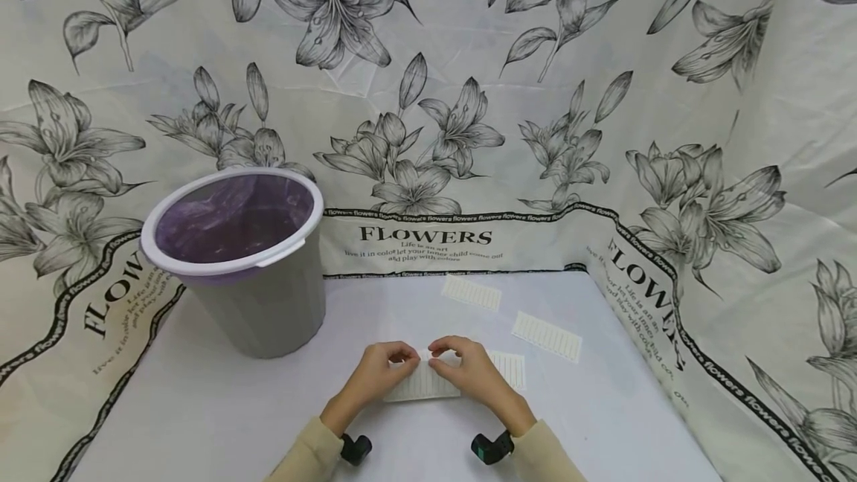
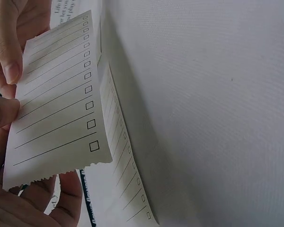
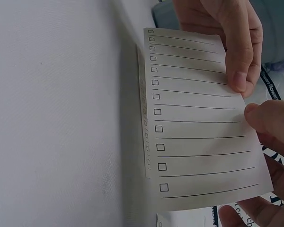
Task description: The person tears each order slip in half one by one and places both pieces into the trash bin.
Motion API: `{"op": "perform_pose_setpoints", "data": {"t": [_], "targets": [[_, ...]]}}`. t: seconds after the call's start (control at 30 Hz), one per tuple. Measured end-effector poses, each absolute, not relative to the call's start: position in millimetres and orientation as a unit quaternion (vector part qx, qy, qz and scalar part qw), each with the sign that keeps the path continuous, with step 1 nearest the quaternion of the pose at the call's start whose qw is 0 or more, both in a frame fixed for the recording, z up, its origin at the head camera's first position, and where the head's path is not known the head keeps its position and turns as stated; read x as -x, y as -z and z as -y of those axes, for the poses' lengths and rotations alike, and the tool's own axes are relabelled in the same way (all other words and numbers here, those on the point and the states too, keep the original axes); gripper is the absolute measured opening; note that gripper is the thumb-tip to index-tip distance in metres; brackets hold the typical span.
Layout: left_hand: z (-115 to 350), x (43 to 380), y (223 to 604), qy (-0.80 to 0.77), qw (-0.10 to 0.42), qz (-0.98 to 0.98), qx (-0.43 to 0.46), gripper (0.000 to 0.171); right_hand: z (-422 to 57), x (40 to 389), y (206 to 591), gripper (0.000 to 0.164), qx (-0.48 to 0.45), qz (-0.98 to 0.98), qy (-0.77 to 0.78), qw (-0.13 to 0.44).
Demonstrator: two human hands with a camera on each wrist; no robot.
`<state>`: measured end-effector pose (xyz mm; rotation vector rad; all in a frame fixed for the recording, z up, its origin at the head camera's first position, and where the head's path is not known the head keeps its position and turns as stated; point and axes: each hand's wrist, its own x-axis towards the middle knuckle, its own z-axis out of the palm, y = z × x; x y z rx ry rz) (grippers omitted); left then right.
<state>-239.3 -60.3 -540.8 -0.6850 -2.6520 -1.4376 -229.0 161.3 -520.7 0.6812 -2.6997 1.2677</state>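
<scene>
A white checklist slip (image 1: 423, 384), printed with ruled lines and small boxes, is held up between both hands. Its far edge is pinched by the left hand (image 1: 384, 367) and the right hand (image 1: 472, 370), with the thumbs close together near the middle. In the left wrist view the short end of the slip (image 2: 57, 118) nearest the camera looks jagged. Below it lies another lined slip (image 2: 128, 165), partly covered. From the right wrist side, the held slip (image 3: 199, 123) shows a column of boxes along the edge away from the fingers.
Beyond the right hand, lined slips lie on the white table: one partly behind that hand (image 1: 510, 370), one farther right (image 1: 547, 337), one at the back (image 1: 472, 294). A grey bin (image 1: 268, 311) with a purple liner stands left. Flower-printed cloth (image 1: 428, 132) encloses the table's back and sides.
</scene>
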Motion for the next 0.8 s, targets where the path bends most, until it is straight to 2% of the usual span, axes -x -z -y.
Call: {"op": "perform_pose_setpoints", "data": {"t": [0.8], "targets": [[66, 237, 547, 0.471, 0.014, 0.853, 0.225, 0.010, -156, 224, 537, 0.004, -0.235, 0.881, -0.405, 0.067]]}}
